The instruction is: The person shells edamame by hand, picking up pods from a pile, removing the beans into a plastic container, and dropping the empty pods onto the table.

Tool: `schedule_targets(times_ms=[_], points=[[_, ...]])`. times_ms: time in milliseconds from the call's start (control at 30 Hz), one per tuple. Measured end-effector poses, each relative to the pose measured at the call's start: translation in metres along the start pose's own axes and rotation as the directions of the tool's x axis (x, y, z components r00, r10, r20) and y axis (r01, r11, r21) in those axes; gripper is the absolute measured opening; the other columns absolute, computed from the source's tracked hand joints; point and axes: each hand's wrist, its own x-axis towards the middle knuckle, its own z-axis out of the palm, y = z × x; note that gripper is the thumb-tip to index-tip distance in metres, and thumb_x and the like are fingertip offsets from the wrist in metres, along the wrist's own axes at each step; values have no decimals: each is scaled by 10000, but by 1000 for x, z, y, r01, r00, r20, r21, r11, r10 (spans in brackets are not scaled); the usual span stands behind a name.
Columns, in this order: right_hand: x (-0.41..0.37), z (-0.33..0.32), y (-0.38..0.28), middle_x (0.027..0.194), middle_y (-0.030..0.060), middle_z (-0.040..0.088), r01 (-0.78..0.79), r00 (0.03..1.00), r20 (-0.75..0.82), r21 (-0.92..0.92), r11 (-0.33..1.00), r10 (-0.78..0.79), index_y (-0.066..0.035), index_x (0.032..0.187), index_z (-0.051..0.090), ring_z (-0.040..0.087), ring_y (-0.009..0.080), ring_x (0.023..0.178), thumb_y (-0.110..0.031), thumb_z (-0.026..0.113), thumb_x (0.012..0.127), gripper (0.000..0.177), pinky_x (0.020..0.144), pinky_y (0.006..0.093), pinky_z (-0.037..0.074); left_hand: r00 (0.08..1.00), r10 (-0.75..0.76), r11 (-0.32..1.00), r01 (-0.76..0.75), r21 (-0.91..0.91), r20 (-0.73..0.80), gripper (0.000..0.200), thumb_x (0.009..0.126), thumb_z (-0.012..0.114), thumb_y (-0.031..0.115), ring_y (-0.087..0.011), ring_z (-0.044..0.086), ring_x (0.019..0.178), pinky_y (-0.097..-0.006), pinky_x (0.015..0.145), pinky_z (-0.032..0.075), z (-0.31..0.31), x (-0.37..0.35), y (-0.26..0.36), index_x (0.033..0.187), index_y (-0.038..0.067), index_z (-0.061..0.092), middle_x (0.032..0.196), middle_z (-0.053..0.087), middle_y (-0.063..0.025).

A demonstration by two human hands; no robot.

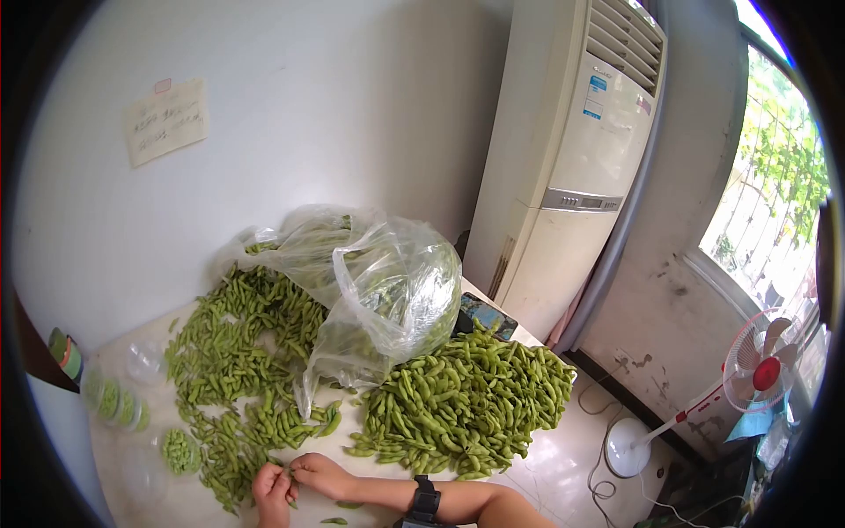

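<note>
My left hand (pixel 274 489) and my right hand (pixel 322 476) meet at the front edge of the table, fingers pinched together. Between them shows a bit of a green soybean pod (pixel 291 473), mostly covered by the fingers. Just beyond the hands spreads a loose layer of green soybean pods (pixel 233 370). A thicker heap of pods (pixel 466 400) lies to the right, past my right forearm. To the left of my hands stands a small clear tub of shelled beans (pixel 180 451). One single pod (pixel 334 521) rests near the table's front edge.
A large clear plastic bag (pixel 387 282) of pods sits at the back of the table (pixel 123 352). More clear tubs with beans (pixel 123 407) stand at the left. A phone (pixel 488 315) lies behind the heap. A standing fan (pixel 629 447) and an air conditioner (pixel 563 167) are at the right.
</note>
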Motion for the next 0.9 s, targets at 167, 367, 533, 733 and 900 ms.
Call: schedule_targets(times_ms=[167, 367, 533, 733, 900], points=[[3, -4, 9, 700, 101, 632, 37, 995, 87, 33, 999, -40, 59, 785, 573, 619, 169, 689, -51, 429, 797, 182, 709, 273, 475, 989, -144, 980, 137, -141, -42, 137, 905, 462, 87, -76, 437, 497, -206, 447, 322, 1, 2, 3, 773, 50, 461, 593, 473, -13], [3, -4, -11, 673, 61, 611, 21, 997, 72, -194, 981, -7, 14, 737, 532, 574, 127, 661, -187, 504, 906, 265, 627, 260, 443, 999, -41, 998, 41, 56, -3, 151, 923, 463, 124, -88, 459, 501, -205, 463, 349, -5, 2, -3, 800, 37, 472, 632, 528, -42], [9, -4, 5, 616, 36, 542, 143, 990, 23, -125, 982, -142, -4, 720, 493, 454, 119, 580, -226, 493, 930, 306, 573, 272, 388, 997, -75, 996, 75, -44, 13, 142, 926, 467, 130, -107, 488, 527, -211, 495, 386, -10, 7, 0, 838, 20, 484, 654, 552, -69], [9, -7, 4, 612, 68, 545, 147, 989, -3, -219, 965, -151, 0, 756, 494, 473, 148, 586, -169, 478, 927, 241, 586, 283, 395, 998, -49, 987, 53, -154, 31, 77, 907, 450, 57, -142, 529, 601, -254, 546, 431, -14, 10, -10, 891, -9, 485, 737, 567, -100], [16, -17, 10, 684, 129, 541, 208, 977, 111, -356, 911, -180, 10, 817, 497, 495, 215, 632, -177, 501, 916, 211, 621, 321, 410, 999, -7, 999, 5, 32, 45, 59, 862, 447, -30, -127, 528, 592, -224, 527, 422, -11, 8, 3, 899, -7, 487, 728, 554, -76]])
